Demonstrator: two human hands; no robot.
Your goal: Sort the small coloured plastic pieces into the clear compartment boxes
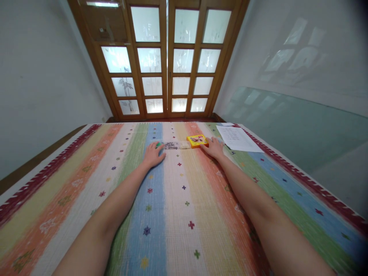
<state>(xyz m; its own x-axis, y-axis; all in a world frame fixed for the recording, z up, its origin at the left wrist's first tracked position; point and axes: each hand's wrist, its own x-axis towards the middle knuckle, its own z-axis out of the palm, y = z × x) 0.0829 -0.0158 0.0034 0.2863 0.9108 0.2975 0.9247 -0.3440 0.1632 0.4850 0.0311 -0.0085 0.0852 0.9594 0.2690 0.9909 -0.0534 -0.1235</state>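
Striped cloth (175, 214) — paned doors (164, 73) beyond

Clock from view centre. Hands: 2, left hand (154, 155) between 8 and 9, right hand (213, 147) between 3 and 4. Yellow box (197, 141): 1, at 3. Clear container (172, 145): 1, between 8 and 9. Paper sheet (238, 138): 1 at 3, plus 1 part-hidden smaller piece (227, 124). Tablecloth (175, 214): 1, at 6. Doors (166, 84): 2, at 12, 15 glass panes (149, 60).
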